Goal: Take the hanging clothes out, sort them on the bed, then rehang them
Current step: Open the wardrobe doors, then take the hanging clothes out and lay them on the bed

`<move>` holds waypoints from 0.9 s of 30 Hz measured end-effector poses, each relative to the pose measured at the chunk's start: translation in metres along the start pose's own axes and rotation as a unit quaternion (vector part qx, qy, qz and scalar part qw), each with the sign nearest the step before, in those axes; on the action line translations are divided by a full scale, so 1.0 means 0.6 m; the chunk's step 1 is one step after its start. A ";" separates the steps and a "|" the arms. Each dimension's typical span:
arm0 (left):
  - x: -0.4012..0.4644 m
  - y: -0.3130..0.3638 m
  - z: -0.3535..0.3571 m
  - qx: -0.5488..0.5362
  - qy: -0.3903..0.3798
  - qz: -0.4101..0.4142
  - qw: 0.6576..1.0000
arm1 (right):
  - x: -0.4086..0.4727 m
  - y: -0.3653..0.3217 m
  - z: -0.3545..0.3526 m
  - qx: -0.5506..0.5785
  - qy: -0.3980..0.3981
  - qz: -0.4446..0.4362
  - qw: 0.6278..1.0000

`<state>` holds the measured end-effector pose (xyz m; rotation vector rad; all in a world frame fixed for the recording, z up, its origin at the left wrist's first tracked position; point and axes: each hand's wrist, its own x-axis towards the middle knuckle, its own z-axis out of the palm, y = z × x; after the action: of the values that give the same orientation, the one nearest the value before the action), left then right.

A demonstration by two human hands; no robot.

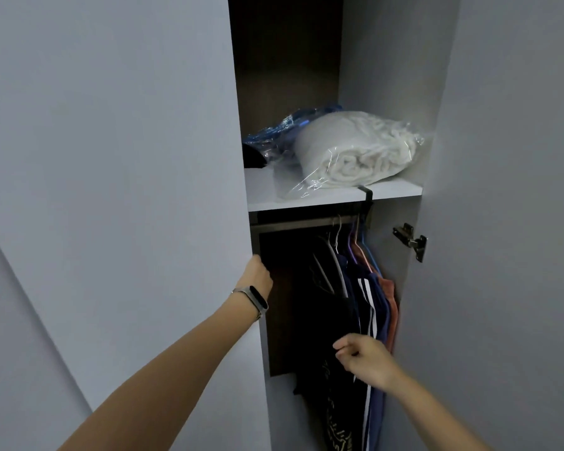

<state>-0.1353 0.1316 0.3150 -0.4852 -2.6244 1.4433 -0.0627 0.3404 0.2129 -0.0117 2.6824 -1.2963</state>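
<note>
Several garments hang on hangers from a dark rail (pixel 293 224) inside the wardrobe. They are a black garment (pixel 326 320) with pale print low down, a navy one with white stripes (pixel 367 297) and a pink one (pixel 392 304) at the right. My left hand (pixel 258 275) grips the edge of the left wardrobe door (pixel 127 190), its fingers hidden behind the edge. My right hand (pixel 363 354) is in front of the black and striped garments with thumb and fingers close together; whether it pinches cloth is unclear.
A white shelf (pixel 264 193) above the rail carries a rolled white blanket in clear plastic (pixel 355 151) and a blue plastic bag (pixel 274 138). The right door (pixel 502 222) stands open, with a metal hinge (pixel 411 240). A black hook (pixel 367 198) clips over the shelf edge.
</note>
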 end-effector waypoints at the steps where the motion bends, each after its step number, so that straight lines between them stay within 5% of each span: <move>1: -0.006 0.002 -0.003 -0.018 0.004 -0.003 1.000 | 0.006 -0.004 0.004 0.011 0.001 0.006 1.000; 8: -0.113 0.058 -0.023 -0.092 -0.014 -0.028 0.995 | 0.023 -0.042 0.044 0.099 -0.037 0.018 0.994; 15: -0.291 0.097 -0.005 -0.222 -0.004 -0.143 0.964 | -0.008 -0.035 0.078 0.083 -0.114 -0.008 0.990; 19: -0.384 0.097 0.013 -0.208 -0.018 -0.214 0.954 | -0.024 -0.026 0.078 0.072 -0.136 -0.023 0.988; 24: -0.411 0.112 0.013 -0.304 -0.111 -0.383 0.865 | -0.028 -0.016 0.069 0.073 -0.138 -0.027 0.987; 27: -0.356 0.122 0.026 -0.410 -0.072 -0.364 0.833 | -0.009 -0.012 0.060 0.073 -0.134 -0.023 0.988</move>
<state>0.0788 0.0856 0.2579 0.5741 -2.9030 0.0990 -0.0524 0.3083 0.1975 -0.2146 2.3715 -1.3903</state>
